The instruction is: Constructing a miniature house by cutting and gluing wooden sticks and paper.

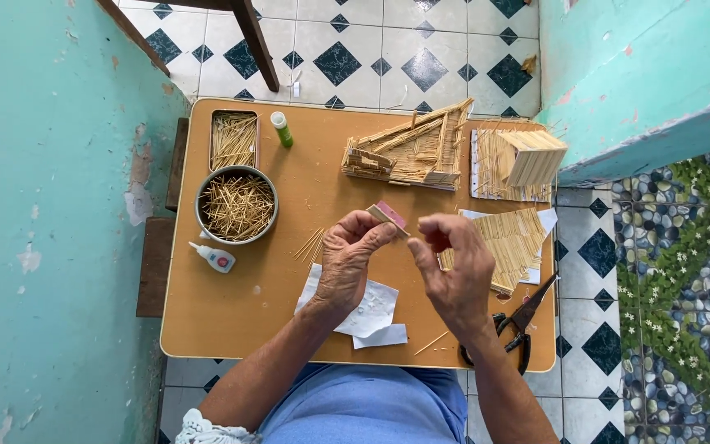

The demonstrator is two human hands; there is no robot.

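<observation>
Left hand (348,261) pinches a small flat wooden block with a pink face (389,216) between thumb and fingertips, the block tilted and raised above the tabletop. Right hand (452,271), just right of the block and apart from it, has thumb and forefinger drawn together; whether they clasp a thin stick cannot be told.

Beneath the left hand: torn white paper sheets (371,314) lying on the small orange-brown table (232,321). Just left of the grip: a few loose sticks (311,244) on the table. Farther left: a round metal bowl full of toothpicks (237,205), with a small white glue bottle (215,259) near its lower edge. Above the bowl: a rectangular tin of sticks (234,140), and beside it a glue stick with a green body (281,130).

Beyond the grip: a partly built stick model with sloping roof (408,152). To its right: a boxlike stick structure (523,160). Behind the right hand: a flat panel of glued sticks (515,238) on white paper. Below the right wrist: black-handled scissors (519,325) at the table edge.
</observation>
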